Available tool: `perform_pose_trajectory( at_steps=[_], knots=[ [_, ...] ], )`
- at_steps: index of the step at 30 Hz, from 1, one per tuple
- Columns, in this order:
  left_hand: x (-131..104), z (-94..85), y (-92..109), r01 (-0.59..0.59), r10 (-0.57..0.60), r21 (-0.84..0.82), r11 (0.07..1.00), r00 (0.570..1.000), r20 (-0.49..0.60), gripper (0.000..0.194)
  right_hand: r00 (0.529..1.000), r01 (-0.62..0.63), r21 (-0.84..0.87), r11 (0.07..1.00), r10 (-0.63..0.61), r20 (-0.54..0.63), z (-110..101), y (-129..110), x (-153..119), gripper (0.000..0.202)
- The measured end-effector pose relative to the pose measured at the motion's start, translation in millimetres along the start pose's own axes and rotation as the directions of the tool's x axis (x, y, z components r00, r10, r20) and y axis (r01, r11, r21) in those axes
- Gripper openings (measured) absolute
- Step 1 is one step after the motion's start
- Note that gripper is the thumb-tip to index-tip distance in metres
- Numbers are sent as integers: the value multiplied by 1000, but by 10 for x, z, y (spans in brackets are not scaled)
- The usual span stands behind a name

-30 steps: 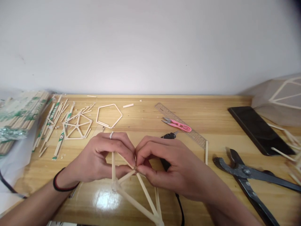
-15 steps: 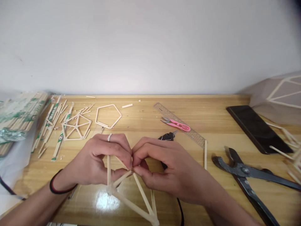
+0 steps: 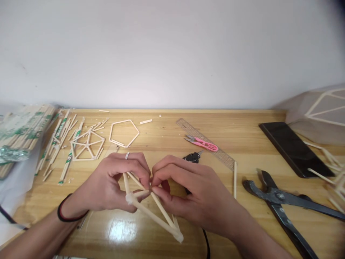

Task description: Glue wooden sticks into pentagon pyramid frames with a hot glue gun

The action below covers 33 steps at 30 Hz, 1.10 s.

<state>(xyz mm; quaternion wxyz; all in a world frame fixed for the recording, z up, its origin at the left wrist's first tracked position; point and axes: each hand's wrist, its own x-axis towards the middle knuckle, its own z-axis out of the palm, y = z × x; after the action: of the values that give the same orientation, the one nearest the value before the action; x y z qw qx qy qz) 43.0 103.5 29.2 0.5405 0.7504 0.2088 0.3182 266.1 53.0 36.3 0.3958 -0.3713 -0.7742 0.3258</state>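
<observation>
A frame of joined wooden sticks, whitish glue at its corners, is held between both hands above the table. My left hand pinches it near an upper joint, thumb below and index finger above. From the other side, the fingertips of my right hand close on the same joint. The fingertips hide most of that joint. Behind my right hand lies a black tool with a short metal tip, partly covered.
On the left lie a stick wheel, a pentagon of sticks, loose sticks and bagged chopsticks. Pink thread snips rest on a clear ruler. Rightward are large cutters, a black phone and more stick frames.
The stick frame has tilted, its near lower corner rising and its left corner shifting up and slightly right. Both hands stay pinched at the joint.
</observation>
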Motion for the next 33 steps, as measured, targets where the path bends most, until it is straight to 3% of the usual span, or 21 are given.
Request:
perform_pose_trajectory(
  at_steps=[7, 13, 25, 33],
  knots=[
    [-3, 6, -36, -25, 25, 3, 1000, 1000, -15, 21, 996, 22, 37, 999, -19, -85, 10, 4, 7, 8],
    [26, 25, -50, -103, 98, -50, 993, 991, -93, 29, 998, -43, 164, 986, 52, -47, -14, 25, 33, 10],
    [-21, -17, -84, -116, 109, -78, 990, 990, -92, 13, 972, -236, 388, 891, 226, 72, 0, -1, 58, 10],
    [2, -45, -4, -133, 132, -2, 991, 991, -34, 12, 979, -202, 351, 915, 186, 78, 2, -8, 16, 10]
  ],
)
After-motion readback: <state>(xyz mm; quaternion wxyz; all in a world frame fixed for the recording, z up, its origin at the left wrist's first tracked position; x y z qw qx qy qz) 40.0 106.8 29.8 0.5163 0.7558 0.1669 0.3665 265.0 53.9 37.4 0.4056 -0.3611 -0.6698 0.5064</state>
